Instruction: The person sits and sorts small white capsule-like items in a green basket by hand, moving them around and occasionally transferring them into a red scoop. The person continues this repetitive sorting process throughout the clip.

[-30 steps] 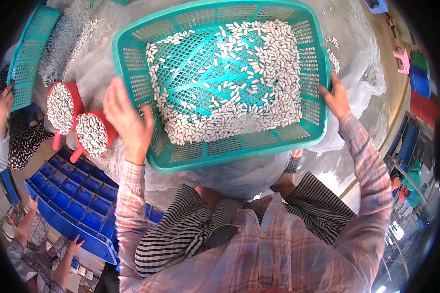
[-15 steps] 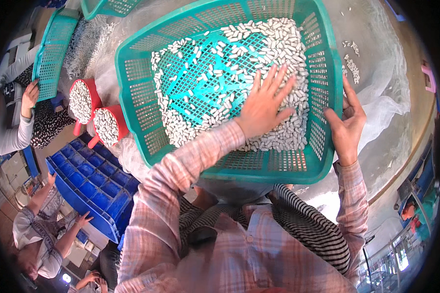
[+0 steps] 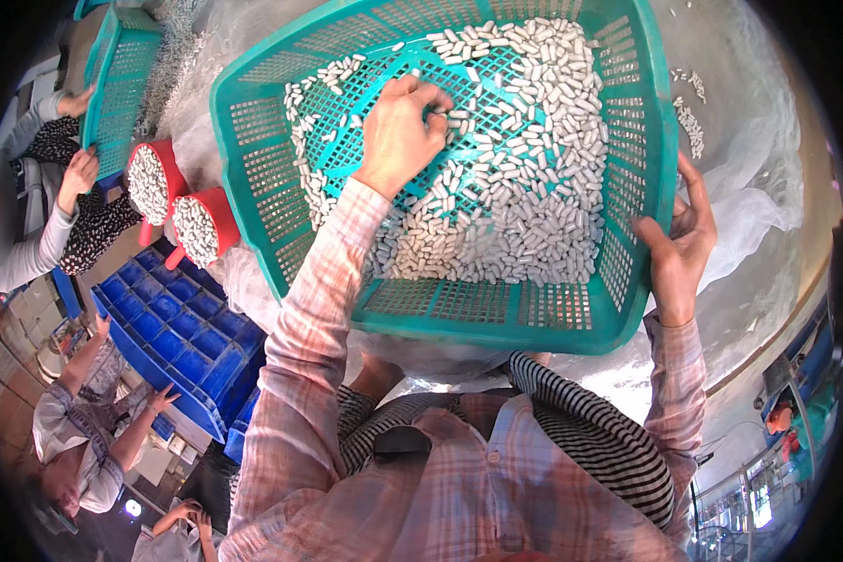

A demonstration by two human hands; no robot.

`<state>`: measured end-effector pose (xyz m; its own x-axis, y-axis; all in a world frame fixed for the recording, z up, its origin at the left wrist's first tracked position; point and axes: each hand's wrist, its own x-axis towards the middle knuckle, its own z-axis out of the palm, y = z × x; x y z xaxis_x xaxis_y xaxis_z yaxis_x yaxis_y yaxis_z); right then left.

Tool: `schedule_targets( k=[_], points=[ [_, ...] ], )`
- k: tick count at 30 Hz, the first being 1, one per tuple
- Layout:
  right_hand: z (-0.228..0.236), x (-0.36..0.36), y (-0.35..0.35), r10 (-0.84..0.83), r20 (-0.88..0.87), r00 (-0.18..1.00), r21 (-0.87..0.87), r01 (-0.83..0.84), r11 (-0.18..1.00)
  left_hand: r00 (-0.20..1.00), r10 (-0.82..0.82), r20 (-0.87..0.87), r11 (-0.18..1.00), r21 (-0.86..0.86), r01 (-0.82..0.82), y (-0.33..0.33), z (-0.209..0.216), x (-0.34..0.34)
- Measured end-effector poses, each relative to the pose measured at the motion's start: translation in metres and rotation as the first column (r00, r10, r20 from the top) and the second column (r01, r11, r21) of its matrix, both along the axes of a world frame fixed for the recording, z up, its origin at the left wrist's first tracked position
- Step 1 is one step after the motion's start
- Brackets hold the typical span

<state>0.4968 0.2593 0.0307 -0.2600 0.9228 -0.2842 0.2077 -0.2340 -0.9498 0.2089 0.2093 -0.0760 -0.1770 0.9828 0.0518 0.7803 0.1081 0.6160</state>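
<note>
A green plastic mesh basket [image 3: 496,328] is tilted in front of me, with many white capsules [image 3: 543,225] inside. They lie thickest along its right and near sides, while the grid floor shows through at the left and middle. My left hand [image 3: 400,133] is over that thinner patch, fingers curled inward beside some capsules. What the fingers hold, if anything, is hidden. At the right rim, my right hand [image 3: 681,248] grips the basket, thumb on the near face and the other fingers round the outer side.
Two red scoops [image 3: 217,211] full of capsules stand left of the basket. Beyond them is a blue compartmented tray [image 3: 173,328] with a person's hands at it. Another person holds a green basket [image 3: 122,89] at far left. Clear plastic sheeting [image 3: 749,187] with loose capsules spreads at right.
My left hand has moved left across the basket, from spread fingers over the capsules to curled fingers. More capsules now lie towards the middle. My right hand keeps its grip.
</note>
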Motion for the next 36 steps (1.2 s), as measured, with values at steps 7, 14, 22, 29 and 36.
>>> schedule_targets(
  k=[7, 14, 22, 29, 36],
  points=[
    [-0.002, -0.001, -0.002, -0.018, -0.035, 0.999, -0.007, 0.018, 1.0, 0.985, 0.157, 0.065, 0.977, 0.133, -0.164, 0.016, -0.006, 0.019],
    [-0.004, 0.003, 0.003, -0.005, -0.043, 0.999, 0.004, 0.005, 1.0, 0.981, 0.185, 0.061, 0.93, 0.31, -0.195, 0.041, 0.027, 0.054],
    [0.015, 0.002, -0.003, 0.023, -0.022, 0.999, 0.064, -0.022, 0.998, 0.909, 0.245, 0.336, 0.803, 0.454, -0.385, 0.08, 0.02, 0.093],
    [0.037, -0.012, 0.002, 0.103, -0.029, 0.994, 0.175, -0.096, 0.98, 0.973, 0.08, 0.217, 0.885, 0.434, -0.169, 0.079, 0.018, 0.132],
    [0.034, -0.009, 0.005, 0.061, -0.098, 0.993, 0.108, -0.05, 0.993, 0.735, -0.677, -0.014, 0.735, -0.038, 0.677, -0.082, 0.016, 0.082]
  ],
)
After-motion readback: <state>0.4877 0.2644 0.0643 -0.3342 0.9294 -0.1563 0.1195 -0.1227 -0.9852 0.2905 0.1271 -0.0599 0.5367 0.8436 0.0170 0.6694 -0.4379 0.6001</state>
